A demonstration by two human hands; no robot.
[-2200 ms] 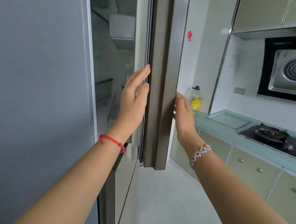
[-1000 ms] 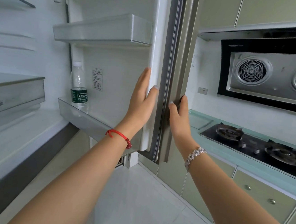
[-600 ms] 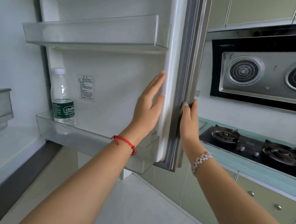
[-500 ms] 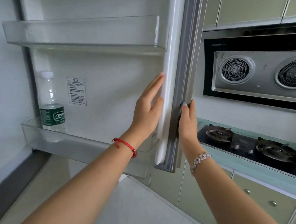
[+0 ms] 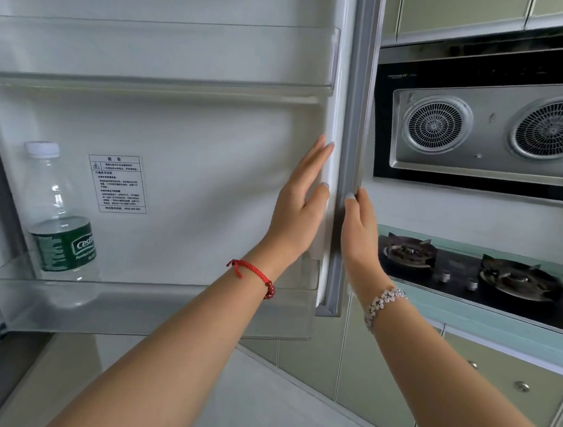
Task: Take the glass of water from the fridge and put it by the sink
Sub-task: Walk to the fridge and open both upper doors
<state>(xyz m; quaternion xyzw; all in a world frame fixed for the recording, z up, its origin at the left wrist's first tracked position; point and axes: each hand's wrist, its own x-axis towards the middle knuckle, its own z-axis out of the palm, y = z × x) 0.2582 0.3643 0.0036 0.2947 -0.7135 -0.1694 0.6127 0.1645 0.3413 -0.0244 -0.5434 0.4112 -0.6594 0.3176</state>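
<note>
The fridge door (image 5: 208,172) stands swung open with its white inner side facing me. My left hand (image 5: 299,208) lies flat, fingers straight, against the door's inner right edge. My right hand (image 5: 357,234) is wrapped around the door's grey outer edge, thumb in front and fingers hidden behind it. No glass of water and no sink are in view. A clear water bottle (image 5: 62,226) with a green label stands at the left end of the lower door shelf (image 5: 160,312).
The upper door shelf (image 5: 151,49) holds nothing. Right of the door are a black gas hob (image 5: 473,276) on a pale green counter (image 5: 469,321), a range hood (image 5: 497,131) above and green cabinets (image 5: 497,389) below. White floor (image 5: 254,410) lies underneath.
The door has swung from nearly edge-on to wide open, showing its inner shelves and the bottle. Both hands stayed on its edge and moved right with it.
</note>
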